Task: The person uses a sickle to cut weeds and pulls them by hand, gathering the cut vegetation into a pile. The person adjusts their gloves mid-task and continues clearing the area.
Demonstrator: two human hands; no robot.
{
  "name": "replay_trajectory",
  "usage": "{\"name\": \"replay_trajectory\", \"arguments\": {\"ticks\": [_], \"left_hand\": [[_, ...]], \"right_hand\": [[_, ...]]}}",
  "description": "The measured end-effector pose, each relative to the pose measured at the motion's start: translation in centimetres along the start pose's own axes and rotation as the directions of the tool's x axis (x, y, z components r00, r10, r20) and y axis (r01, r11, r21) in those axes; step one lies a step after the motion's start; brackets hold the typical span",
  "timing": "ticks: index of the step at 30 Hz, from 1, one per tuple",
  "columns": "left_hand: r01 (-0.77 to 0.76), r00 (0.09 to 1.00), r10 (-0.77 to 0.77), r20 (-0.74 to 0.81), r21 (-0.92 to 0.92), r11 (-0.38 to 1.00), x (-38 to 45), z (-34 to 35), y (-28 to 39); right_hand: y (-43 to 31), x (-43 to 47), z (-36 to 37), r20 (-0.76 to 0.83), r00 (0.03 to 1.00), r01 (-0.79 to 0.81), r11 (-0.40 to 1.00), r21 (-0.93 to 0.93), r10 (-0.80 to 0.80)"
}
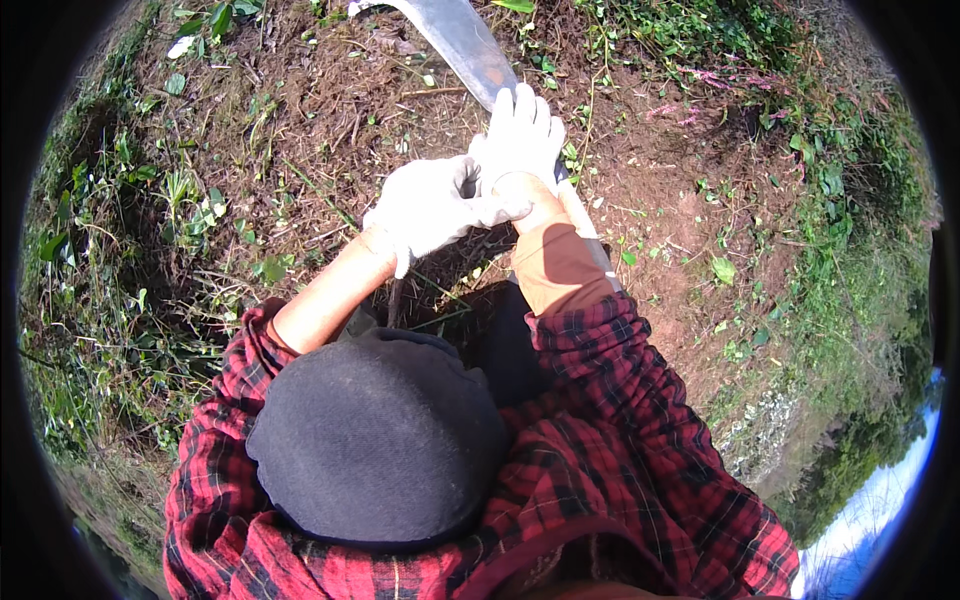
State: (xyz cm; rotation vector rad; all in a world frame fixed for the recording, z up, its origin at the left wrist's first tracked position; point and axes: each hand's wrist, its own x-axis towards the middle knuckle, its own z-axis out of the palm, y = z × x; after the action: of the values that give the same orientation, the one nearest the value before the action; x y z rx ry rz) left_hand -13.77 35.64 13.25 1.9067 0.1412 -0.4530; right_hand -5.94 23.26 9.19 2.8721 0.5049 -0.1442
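Observation:
My left hand, in a white work glove, reaches across to my right wrist. Its thumb lies over the wrist by the cuff of the right glove, and its fingertips are partly hidden there. My right hand wears a matching glove, back upward, with its fingers stretched out and slightly apart. Just beyond those fingertips is the broad curved metal blade of a billhook-like cutting tool, cut off by the upper picture edge. A pale shaft, perhaps the tool's handle, passes beside my right forearm; the hand hides where they join.
Brown soil with cut stems and leaves lies before me. Low green plants grow on the left, and pink-flowered weeds at the upper right. A dark cap and red plaid shirt fill the lower view.

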Motion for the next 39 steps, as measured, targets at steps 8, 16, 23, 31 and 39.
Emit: {"name": "replay_trajectory", "arguments": {"ticks": [8, 16, 23, 31, 39], "left_hand": [[0.154, 0.984, -0.034, 0.176, -0.736, 0.660, 0.1, 1.9, -1.6], [0.060, 0.993, 0.024, 0.113, -0.687, 0.724, 0.6, 1.9, -3.9], [-0.282, 0.869, 0.366, -0.332, 0.276, 0.919, 1.0, 1.9, -4.7], [-0.282, 0.909, 0.317, -0.271, 0.158, 0.946, -1.0, 0.4, -1.9], [-0.420, 0.902, 0.385, -0.196, -0.190, 0.887, -2.5, 0.2, -2.2]], "right_hand": [[0.0, 0.1, 0.0, 0.104, 0.995, -0.009, 0.993, 0.120, -0.003], [0.0, -0.1, 1.0, 0.071, 0.997, -0.009, 0.998, 0.055, 0.005], [-1.0, 0.0, -0.6, 0.202, 0.979, -0.016, 0.999, 0.051, 0.006], [-3.4, 1.3, -0.7, 0.176, 0.942, 0.268, 0.956, 0.122, -0.286], [-3.3, 1.2, -1.0, 0.455, 0.836, -0.528, -0.225, 0.819, -0.306]]}}
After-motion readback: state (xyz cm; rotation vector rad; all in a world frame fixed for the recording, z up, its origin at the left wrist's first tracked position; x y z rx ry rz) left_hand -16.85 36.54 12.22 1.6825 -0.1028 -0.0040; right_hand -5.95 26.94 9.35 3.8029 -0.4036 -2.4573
